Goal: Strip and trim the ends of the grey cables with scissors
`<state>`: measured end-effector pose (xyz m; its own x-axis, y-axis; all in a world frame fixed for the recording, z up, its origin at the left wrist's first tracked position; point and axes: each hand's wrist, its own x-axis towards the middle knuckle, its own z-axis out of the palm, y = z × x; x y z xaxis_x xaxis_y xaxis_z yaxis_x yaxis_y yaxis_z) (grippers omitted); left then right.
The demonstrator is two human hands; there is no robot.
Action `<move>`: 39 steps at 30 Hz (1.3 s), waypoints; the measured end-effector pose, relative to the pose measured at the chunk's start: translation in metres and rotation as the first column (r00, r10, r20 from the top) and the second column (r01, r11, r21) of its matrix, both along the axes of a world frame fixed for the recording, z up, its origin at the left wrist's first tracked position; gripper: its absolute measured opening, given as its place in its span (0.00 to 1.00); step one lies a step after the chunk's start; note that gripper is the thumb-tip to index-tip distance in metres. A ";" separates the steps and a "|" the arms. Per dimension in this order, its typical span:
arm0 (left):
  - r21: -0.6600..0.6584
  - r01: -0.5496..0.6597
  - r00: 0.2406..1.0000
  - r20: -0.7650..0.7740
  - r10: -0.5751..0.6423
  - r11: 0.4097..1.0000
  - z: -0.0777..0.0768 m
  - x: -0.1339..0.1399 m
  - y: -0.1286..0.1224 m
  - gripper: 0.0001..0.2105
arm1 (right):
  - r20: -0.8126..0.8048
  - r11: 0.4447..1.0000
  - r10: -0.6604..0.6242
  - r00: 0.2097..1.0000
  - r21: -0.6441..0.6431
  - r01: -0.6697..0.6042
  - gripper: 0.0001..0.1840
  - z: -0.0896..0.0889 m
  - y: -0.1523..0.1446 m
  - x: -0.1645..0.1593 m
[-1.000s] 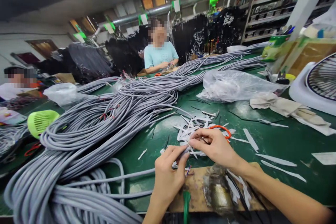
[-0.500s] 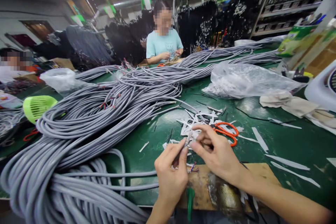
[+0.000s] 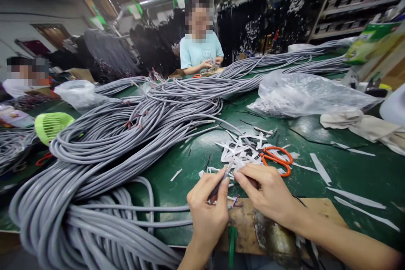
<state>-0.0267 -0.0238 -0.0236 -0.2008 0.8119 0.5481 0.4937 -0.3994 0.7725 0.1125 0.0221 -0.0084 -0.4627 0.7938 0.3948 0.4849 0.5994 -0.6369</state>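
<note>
My left hand point(image 3: 209, 209) grips a grey cable point(image 3: 219, 186) near its stripped end between thumb and fingers. Close to that tip, my right hand point(image 3: 268, 190) has thumb and forefinger pinched together; whatever lies between them is too small to make out. Thin coloured wires point(image 3: 236, 203) stick out of a cable end just right of my left hand. Beyond my fingers is a heap of white strips point(image 3: 237, 152). Scissors with orange handles point(image 3: 289, 162) rest at the heap's right side.
Large bundles of grey cable point(image 3: 126, 156) cover the left and middle of the green table point(image 3: 177, 190). A wooden board point(image 3: 322, 211) with a metal device point(image 3: 278, 236) sits at the front edge. Behind lie a clear plastic bag point(image 3: 303, 93) and cloth gloves point(image 3: 351, 120). A co-worker point(image 3: 201, 52) sits opposite.
My right hand has drawn down and its fingers have closed in nearer the cable tip. My left hand keeps its grip. The whole view has shifted slightly.
</note>
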 end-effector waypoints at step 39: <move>0.028 -0.066 0.995 0.079 0.064 0.997 0.003 0.003 -0.002 0.05 | 0.034 0.914 -0.047 0.998 0.404 0.029 0.12 0.004 -0.008 0.005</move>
<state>-0.0232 -0.0254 -0.0202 -0.2956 0.7789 0.5532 0.4581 -0.3926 0.7975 0.1175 0.0141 -0.0042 -0.4586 0.5888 0.6656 0.5332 0.7815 -0.3240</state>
